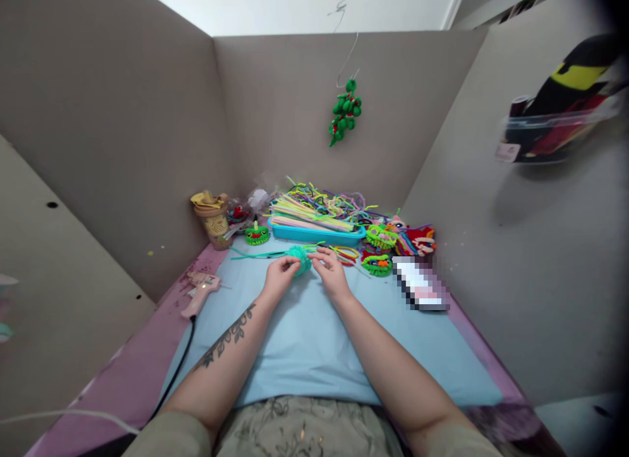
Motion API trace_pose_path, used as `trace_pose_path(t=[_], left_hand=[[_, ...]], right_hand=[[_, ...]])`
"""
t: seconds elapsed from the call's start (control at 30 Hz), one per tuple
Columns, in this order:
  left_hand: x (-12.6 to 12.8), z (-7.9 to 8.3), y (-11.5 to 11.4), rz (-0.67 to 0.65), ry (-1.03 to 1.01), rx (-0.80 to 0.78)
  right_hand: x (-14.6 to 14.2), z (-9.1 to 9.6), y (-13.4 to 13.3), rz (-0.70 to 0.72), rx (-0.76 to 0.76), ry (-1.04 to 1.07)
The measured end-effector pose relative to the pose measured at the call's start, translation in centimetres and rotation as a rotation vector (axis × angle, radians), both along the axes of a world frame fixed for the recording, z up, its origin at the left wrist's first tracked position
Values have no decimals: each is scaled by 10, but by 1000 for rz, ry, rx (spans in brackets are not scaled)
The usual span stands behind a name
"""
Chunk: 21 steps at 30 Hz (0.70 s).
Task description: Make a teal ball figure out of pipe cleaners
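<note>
Soft, even light reaches the left grip (281, 274) and right grip (332, 273); the brightest area is the white surface (275, 8) high beyond them. Well to their right, a blurred pouch (545, 132) casts a soft shadow (515, 188) near a blackened frame edge; a nearer phone (420, 286) is pixelated, and the side panels (118, 129) look stretched.

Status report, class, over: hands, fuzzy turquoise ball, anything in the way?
Left hand pinching fuzzy turquoise ball. Right hand at its right edge, grip unclear. Blue plastic tray beyond, not blocking.

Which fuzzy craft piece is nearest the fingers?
The turquoise piece, between the left hand and the right hand; the green pieces are all farther from both hands.
</note>
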<state>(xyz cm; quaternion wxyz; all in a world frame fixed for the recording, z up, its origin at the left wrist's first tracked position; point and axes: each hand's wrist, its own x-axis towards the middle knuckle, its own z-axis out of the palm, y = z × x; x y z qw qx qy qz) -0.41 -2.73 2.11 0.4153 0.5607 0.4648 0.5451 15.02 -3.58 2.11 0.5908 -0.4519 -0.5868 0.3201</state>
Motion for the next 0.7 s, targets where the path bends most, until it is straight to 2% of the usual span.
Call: trace_pose_path(t=[0.33,0.7], left_hand=[[-2,0,0,-29,17,87],[-2,-6,1,-50,128,145]], right_hand=[[-8,16,-19,-45,274,-240],[0,22,-19,19,379,-483]])
